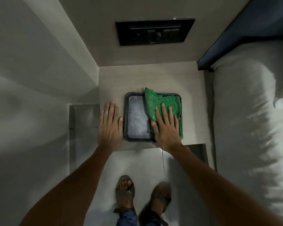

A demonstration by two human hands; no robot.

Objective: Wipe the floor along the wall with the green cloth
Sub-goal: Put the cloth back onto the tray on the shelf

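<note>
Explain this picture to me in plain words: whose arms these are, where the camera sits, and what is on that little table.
There is no machine here. A person wears one camera on the head, looking down, so you see their own two bare arms and, at the bottom, their feet in sandals on the floor. In front is a small table between a wall and a bed. A dark tray lies on it. The right hand presses flat on a green cloth in the tray; the fingers are spread, not gripping. The left hand rests flat on the table beside the tray. A black switch panel is on the wall.
</note>
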